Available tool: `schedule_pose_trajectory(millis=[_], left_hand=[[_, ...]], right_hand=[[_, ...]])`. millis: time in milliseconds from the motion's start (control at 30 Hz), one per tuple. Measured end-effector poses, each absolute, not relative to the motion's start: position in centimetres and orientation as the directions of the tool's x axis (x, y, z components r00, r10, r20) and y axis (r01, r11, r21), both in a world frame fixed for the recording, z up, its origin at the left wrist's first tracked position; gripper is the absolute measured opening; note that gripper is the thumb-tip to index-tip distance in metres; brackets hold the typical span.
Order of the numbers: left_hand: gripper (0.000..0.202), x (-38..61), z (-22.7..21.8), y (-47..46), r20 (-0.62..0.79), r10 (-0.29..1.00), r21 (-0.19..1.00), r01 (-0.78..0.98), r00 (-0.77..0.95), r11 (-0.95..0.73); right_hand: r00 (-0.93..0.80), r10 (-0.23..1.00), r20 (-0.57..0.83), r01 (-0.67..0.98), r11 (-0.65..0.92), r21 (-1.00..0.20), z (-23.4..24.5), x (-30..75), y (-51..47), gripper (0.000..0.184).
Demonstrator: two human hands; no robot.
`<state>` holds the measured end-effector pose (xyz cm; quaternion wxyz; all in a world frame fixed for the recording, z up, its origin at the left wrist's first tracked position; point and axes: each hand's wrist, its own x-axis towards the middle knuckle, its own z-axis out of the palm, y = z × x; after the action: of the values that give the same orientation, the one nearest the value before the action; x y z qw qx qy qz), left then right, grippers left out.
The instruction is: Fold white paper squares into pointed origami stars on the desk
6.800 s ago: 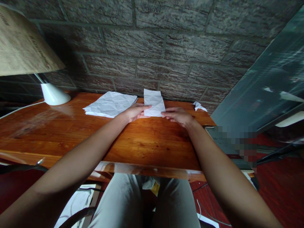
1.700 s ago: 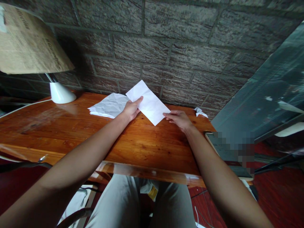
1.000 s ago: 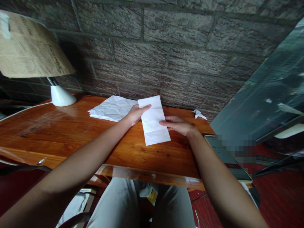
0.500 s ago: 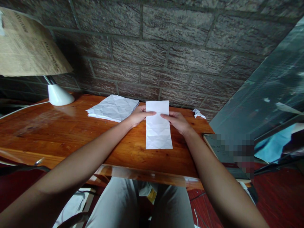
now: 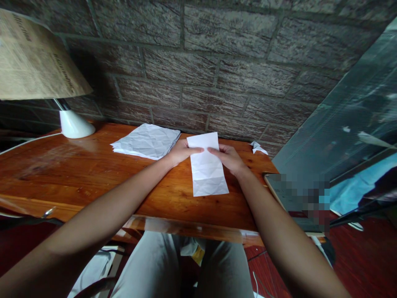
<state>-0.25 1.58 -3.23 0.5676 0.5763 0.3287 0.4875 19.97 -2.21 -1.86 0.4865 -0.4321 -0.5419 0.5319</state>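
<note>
A narrow strip-shaped sheet of white paper, marked by creases across its lower half, is held up above the wooden desk. My left hand pinches its left edge, thumb on the front face and fingers behind. On the opposite edge my right hand grips the same sheet, its thumb also lying on the front. The two thumb tips almost meet near the upper middle of the paper. Both hands' fingers are mostly hidden behind the sheet, which leans slightly to the left at its top.
A stack of creased white paper lies left of my hands. A small folded paper piece sits at the back right. A lamp stands at the left, and a flat dark device lies at the right edge. A brick wall rises behind.
The paper has tilted, its top shifting a little left and its bottom edge slightly right. Both hands keep hold of it in nearly the same place.
</note>
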Motion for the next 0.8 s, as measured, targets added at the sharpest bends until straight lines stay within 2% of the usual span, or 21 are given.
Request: schedule_pose_trajectory(millis=[300,633,800], left_hand=[[0.053,-0.22,-3.24,1.41,0.157,0.921,0.985,-0.123,0.356,-0.121],[0.052,-0.26,-2.72,1.08,0.158,0.942,0.976,-0.194,0.295,-0.103],[0.055,-0.21,-2.59,0.94,0.184,0.924,0.974,-0.190,0.336,-0.125]], right_hand=[[-0.103,0.993,0.054,-0.024,0.052,-0.998,-2.23,20.09,-2.05,0.046],[-0.137,0.990,0.041,-0.020,0.038,-0.999,-2.22,19.95,-1.95,0.046],[-0.131,0.990,0.044,-0.075,0.035,-0.997,-2.17,19.91,-1.96,0.046]])
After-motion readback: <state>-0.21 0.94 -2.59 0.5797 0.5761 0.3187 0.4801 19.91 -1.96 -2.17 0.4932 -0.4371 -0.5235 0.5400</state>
